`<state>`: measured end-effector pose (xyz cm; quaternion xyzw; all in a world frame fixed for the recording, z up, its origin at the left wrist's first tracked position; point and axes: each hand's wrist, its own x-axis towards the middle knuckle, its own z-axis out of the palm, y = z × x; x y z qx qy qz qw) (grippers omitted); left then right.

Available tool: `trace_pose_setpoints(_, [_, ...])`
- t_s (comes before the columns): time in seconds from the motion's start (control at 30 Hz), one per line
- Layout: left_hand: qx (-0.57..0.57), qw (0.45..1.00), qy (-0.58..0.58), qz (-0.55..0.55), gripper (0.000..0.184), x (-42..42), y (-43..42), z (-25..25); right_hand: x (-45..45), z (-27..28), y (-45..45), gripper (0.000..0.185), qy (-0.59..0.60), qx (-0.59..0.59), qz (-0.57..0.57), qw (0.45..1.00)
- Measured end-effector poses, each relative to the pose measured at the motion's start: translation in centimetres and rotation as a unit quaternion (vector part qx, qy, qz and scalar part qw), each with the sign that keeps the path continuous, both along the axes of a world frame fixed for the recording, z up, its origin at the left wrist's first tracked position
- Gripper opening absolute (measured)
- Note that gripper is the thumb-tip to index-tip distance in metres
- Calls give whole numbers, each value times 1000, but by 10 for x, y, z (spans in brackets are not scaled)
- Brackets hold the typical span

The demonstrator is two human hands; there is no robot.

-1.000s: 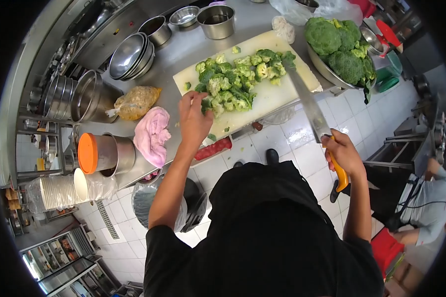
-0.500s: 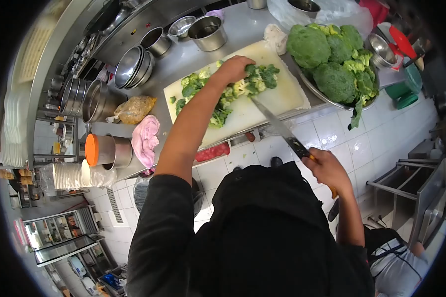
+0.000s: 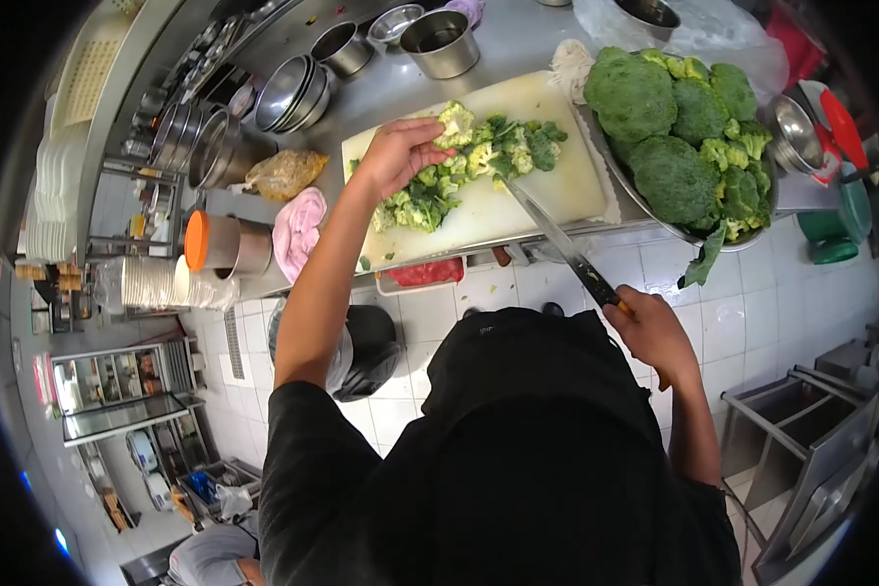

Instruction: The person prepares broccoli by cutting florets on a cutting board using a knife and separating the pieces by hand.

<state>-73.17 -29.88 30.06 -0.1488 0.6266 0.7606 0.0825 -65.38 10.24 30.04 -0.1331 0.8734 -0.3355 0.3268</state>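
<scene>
My right hand (image 3: pixel 651 334) is closed around the handle of a long kitchen knife (image 3: pixel 560 239). Its blade slants up to the left, the tip at the cut broccoli (image 3: pixel 532 146) on the white cutting board (image 3: pixel 498 225). Over the board's left half, my left hand (image 3: pixel 403 156) has its fingers apart. By its fingertips is a pale broccoli floret (image 3: pixel 456 125); whether they touch it I cannot tell. More cut florets (image 3: pixel 422 207) and leafy bits lie in a heap below that hand.
A large metal bowl (image 3: pixel 610 156) of whole broccoli heads (image 3: pixel 630 90) stands right of the board. Metal pots (image 3: pixel 441 49) line the back. At left are a pink cloth (image 3: pixel 299 232), a bagged food item (image 3: pixel 285 174) and an orange-lidded container (image 3: pixel 201 241). A red-filled tray (image 3: pixel 425 273) shows below.
My left hand has moved left, off the right-hand part of the cut broccoli, and its fingers have spread. The knife stays in my right hand, and the view has shifted.
</scene>
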Motion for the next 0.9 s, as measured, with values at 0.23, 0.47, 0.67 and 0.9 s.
trace_pose_setpoints(0.23, [-56, 995, -12, 82, 35, 35, 22, -10, 0, 3, 10, 24, -19, -12, -42, 999])
trace_pose_setpoints(0.47, [-664, 730, 135, 83, 31, 79, 85, -60, 8, 3, 3, 21, 63, 9, 39, 997])
trace_pose_setpoints(0.67, [-642, 758, 38, 107, 34, 87, 101, -82, 17, 3, -15, 19, 89, 50, 86, 991])
trace_pose_setpoints(0.9, [-605, 780, 56, 148, 33, 90, 107, -90, 16, 4, -26, 19, 50, 57, 117, 990])
